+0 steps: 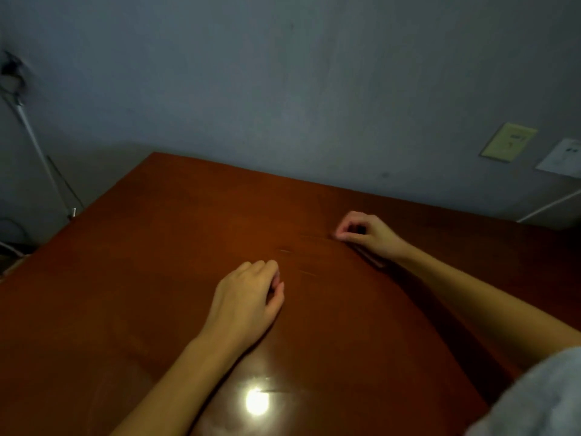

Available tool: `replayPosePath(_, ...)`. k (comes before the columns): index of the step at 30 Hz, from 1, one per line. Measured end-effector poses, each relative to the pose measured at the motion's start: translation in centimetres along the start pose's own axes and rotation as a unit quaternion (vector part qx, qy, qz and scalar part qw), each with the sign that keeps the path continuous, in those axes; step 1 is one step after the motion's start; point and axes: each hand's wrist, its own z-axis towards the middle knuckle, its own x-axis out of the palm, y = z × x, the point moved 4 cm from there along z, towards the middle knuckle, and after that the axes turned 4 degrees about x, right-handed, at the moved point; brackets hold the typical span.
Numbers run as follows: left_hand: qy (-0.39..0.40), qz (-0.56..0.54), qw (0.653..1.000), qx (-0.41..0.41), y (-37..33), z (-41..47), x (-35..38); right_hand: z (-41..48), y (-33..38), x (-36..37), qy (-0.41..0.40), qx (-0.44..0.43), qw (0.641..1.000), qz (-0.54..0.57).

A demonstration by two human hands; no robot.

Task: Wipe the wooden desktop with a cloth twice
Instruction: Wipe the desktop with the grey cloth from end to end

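The reddish-brown wooden desktop [141, 262] fills the lower view under dim light. A thin cloth [314, 259] of nearly the same colour lies flat on it between my hands, visible only by faint creases and a dark edge under my right wrist. My right hand [367, 234] is at the far right of the cloth, fingers curled, fingertips pinching it against the desk. My left hand [248, 297] is nearer the middle of the desk, its fingers and thumb curled together on the cloth's near side.
A grey wall rises behind the desk, with a yellow plate [507, 141] and a white socket [562, 157] at the right. A white pole [34, 143] leans at the left beyond the desk edge. A lamp glare [256, 401] shines on the near surface.
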Motion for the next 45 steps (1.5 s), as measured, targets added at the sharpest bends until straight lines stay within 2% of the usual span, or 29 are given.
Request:
replayPosePath(3,0.006,0.012,1.000,-0.008,-0.2,0.1,0.0,-2.8,-2.8,-2.3,-0.031,0.050,0.998,-0.007)
replayPosePath(5,0.008,0.013,1.000,-0.010,-0.4,0.2,0.0,-2.0,-1.9,-1.8,-0.030,0.050,0.998,0.002)
replayPosePath(9,0.008,0.007,1.000,-0.013,-0.2,0.2,-0.1,1.2,5.2,3.5,0.012,-0.068,0.998,0.013)
replayPosePath(11,0.008,-0.003,1.000,-0.014,-0.1,0.0,-0.3,1.3,6.3,4.6,0.033,-0.091,0.995,-0.001)
replayPosePath(13,0.008,-0.011,1.000,-0.013,0.0,-0.1,-0.4,0.6,4.7,3.1,0.018,-0.074,0.997,0.017)
replayPosePath(16,0.012,-0.007,1.000,-0.013,-0.2,0.1,-0.3,-0.8,1.2,0.5,-0.018,0.008,0.999,0.033)
replayPosePath(18,0.012,-0.005,1.000,-0.012,-0.3,0.2,-0.3,-0.1,1.3,0.9,-0.030,0.016,0.999,0.025)
replayPosePath(22,0.020,-0.009,1.000,-0.018,-0.3,0.1,-0.4,3.5,7.0,5.3,-0.009,-0.058,0.998,0.029)
replayPosePath(25,0.025,-0.019,0.999,-0.022,-0.3,0.0,-0.5,4.9,9.1,6.7,0.033,-0.073,0.997,0.016)
replayPosePath(28,0.031,-0.025,0.999,-0.021,-0.2,-0.1,-0.6,3.1,6.4,4.4,0.037,-0.045,0.998,0.024)
replayPosePath(32,0.040,-0.028,0.999,-0.022,-0.5,0.1,-0.6,-2.4,0.5,-0.3,-0.009,0.046,0.999,0.024)
replayPosePath(35,0.034,-0.025,0.999,-0.024,-0.6,0.1,-0.7,-3.7,-1.0,-1.4,-0.039,0.084,0.996,0.004)
replayPosePath(39,0.034,-0.019,0.999,-0.022,-0.6,0.2,-0.5,-0.1,3.8,2.4,-0.048,0.009,0.999,0.009)
replayPosePath(43,0.029,-0.011,0.999,-0.022,-0.4,0.1,-0.4,2.3,11.4,7.6,0.005,-0.085,0.996,0.014)
replayPosePath(45,0.029,-0.013,0.999,-0.023,-0.3,-0.1,-0.4,0.9,12.3,8.1,0.033,-0.114,0.993,0.007)
